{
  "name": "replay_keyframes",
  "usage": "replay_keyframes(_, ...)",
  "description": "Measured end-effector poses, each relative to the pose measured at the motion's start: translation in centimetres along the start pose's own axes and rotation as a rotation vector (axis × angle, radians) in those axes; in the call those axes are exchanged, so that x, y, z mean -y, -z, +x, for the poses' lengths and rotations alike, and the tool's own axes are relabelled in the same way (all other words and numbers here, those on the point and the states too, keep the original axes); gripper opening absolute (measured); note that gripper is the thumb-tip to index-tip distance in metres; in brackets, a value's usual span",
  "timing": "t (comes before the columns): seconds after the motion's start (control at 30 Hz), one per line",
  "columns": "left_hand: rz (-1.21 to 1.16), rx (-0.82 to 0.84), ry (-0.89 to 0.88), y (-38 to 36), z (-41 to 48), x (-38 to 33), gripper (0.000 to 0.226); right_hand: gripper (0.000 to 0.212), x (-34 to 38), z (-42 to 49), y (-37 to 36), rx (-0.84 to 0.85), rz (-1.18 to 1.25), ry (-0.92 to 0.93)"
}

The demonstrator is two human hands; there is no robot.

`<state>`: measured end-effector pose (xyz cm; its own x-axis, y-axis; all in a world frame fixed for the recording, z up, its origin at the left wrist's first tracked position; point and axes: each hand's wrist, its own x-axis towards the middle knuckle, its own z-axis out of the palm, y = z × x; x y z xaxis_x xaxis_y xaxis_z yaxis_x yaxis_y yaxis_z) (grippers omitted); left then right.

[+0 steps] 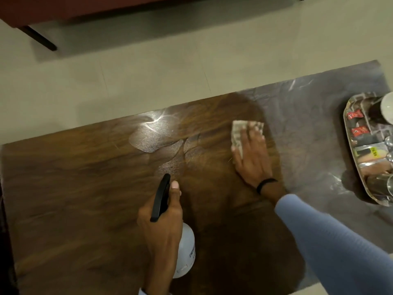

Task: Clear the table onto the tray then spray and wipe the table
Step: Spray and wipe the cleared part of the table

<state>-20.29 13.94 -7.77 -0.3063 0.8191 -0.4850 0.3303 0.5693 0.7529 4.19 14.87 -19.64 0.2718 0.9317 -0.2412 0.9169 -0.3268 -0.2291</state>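
Observation:
A dark wooden table (85, 188) fills most of the view, with a wet sprayed patch (155, 135) shining near its far edge. My left hand (163, 222) grips a white spray bottle (187, 252) by its black trigger head (161, 196), held above the table's near middle. My right hand (251, 156) lies flat with straight fingers, pressing a pale cloth (239, 133) onto the table right of the wet patch. A metal tray (350, 150) stands at the table's right end.
The tray holds red-and-black sachets (355, 114), a yellow-labelled packet (372, 150), metal cups and a white cup, partly cut off by the frame. Beyond the table lies pale tiled floor (148, 71) and dark furniture with a black leg (40, 39).

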Motion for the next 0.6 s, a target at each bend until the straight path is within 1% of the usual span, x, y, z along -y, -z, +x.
replay_keyframes(0.03,-0.005,0.004,-0.005,-0.3,0.0,0.1,0.043,0.072,-2.1,1.7,0.7,-0.058,-0.009,-0.131)
replay_keyframes(0.07,-0.003,0.010,-0.008,-0.5,-0.1,0.1,0.042,0.075,-2.8,4.1,2.0,-0.064,0.033,-0.231)
replay_keyframes(0.1,-0.001,0.014,-0.011,-0.8,-0.1,0.3,0.039,0.078,-2.2,6.5,2.2,-0.100,0.049,-0.292)
replay_keyframes(0.13,0.005,0.015,-0.002,-1.1,-0.2,0.4,0.036,0.079,-0.3,8.3,2.2,-0.092,0.051,-0.315)
replay_keyframes(0.17,0.004,0.016,-0.001,-1.5,-0.2,0.4,0.033,0.079,1.9,9.6,1.8,-0.102,0.037,-0.299)
replay_keyframes(0.27,-0.007,0.027,-0.008,-2.4,-0.8,-0.2,0.029,0.074,5.9,9.1,0.6,-0.048,0.058,-0.084)
replay_keyframes(0.33,0.015,0.047,-0.004,-2.7,-1.1,-0.5,0.031,0.072,7.0,4.9,-0.5,-0.004,0.038,0.106)
replay_keyframes(0.4,0.022,0.068,-0.018,-2.7,-1.4,-1.0,0.033,0.070,5.4,-0.7,-1.7,0.044,0.032,0.195)
replay_keyframes(0.43,0.019,0.077,-0.031,-2.7,-1.6,-1.2,0.032,0.070,4.0,-3.5,-1.9,0.063,0.028,0.199)
replay_keyframes(0.5,0.029,0.095,-0.047,-2.7,-1.8,-1.5,0.032,0.070,-0.5,-8.0,-1.7,0.082,0.011,0.136)
replay_keyframes(0.6,0.025,0.102,-0.045,-3.1,-2.0,-1.4,0.031,0.065,-6.4,-8.9,-0.3,0.063,0.007,-0.055)
